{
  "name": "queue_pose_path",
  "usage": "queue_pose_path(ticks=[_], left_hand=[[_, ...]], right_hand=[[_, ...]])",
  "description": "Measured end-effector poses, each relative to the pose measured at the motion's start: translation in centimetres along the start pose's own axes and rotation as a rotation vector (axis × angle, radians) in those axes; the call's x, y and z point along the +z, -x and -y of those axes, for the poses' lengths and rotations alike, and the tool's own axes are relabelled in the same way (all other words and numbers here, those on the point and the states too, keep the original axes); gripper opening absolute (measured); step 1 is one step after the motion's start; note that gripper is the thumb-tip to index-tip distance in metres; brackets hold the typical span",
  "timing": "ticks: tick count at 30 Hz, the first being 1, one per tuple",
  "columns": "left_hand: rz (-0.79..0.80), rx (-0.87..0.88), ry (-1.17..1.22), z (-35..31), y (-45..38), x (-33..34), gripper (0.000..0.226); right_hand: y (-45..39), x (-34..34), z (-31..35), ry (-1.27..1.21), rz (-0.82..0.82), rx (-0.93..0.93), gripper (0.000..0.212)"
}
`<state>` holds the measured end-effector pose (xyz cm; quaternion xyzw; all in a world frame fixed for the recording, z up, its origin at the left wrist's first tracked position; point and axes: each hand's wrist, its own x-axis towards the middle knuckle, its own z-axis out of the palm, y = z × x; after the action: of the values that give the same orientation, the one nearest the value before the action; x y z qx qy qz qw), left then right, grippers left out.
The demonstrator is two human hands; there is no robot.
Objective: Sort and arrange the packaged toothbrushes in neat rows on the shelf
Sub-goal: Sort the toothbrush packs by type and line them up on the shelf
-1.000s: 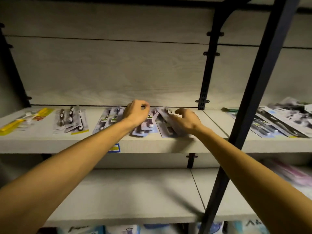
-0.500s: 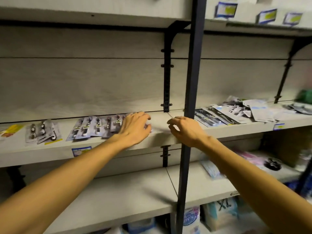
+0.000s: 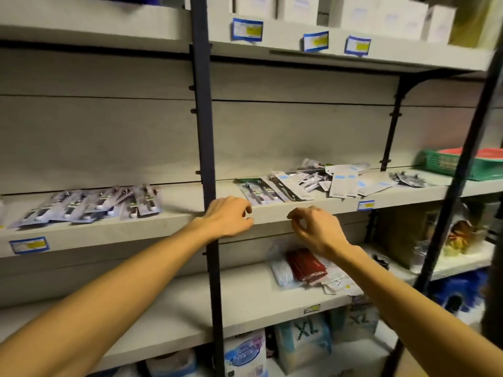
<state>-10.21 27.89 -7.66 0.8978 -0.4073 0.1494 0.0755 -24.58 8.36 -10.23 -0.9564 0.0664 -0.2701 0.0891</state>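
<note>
A neat row of packaged toothbrushes (image 3: 95, 205) lies side by side on the left part of the grey shelf (image 3: 168, 229). Further right on the same shelf sits a loose, jumbled pile of toothbrush packages (image 3: 313, 183), some face down. My left hand (image 3: 228, 217) hovers at the shelf's front edge near the black upright, fingers loosely curled, holding nothing. My right hand (image 3: 313, 227) hangs just below the shelf edge, fingers loosely curled and empty. Both hands are short of the pile.
A black upright post (image 3: 206, 164) crosses the shelf in front, between the row and the pile. A green basket (image 3: 446, 164) stands at the far right. A red packet (image 3: 307, 263) lies on the lower shelf. White boxes sit on the top shelf.
Both hands have left the arranged row on the left and moved right past the black post toward the jumbled pile. My view has turned right and upward.
</note>
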Motion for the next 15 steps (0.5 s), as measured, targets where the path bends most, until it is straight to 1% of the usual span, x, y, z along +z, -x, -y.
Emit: queue_pose_path(ticks=[2,5,8,10,12,15], left_hand=[[0.022,-0.002,-0.032,-1.3,-0.8,0.7,0.045],[-0.004,-0.016,-0.032,-2.4,-1.9,0.9,0.046],[-0.030,-0.045,-0.055,-2.5,-2.9,0.9,0.042],[-0.104,-0.062,-0.052,-2.3,-3.8,1.0,0.035],[-0.167,-0.094,-0.036,-2.0,-4.9,1.3,0.029],[-0.147,-0.161,-0.049,-1.8,-7.1,1.9,0.024]], right_hand=[[0.3,-0.3,-1.5,0.012,0.018,-0.017,0.029],[-0.4,-0.5,-3.4,0.052,0.036,-0.074,0.035],[-2.1,0.0,-4.4,0.053,-0.025,-0.101,0.037],[-3.5,0.7,-4.7,0.064,-0.071,-0.113,0.039],[-5.3,1.5,-5.0,0.164,-0.056,-0.137,0.042],[-8.7,2.1,-5.3,0.361,-0.018,-0.173,0.039]])
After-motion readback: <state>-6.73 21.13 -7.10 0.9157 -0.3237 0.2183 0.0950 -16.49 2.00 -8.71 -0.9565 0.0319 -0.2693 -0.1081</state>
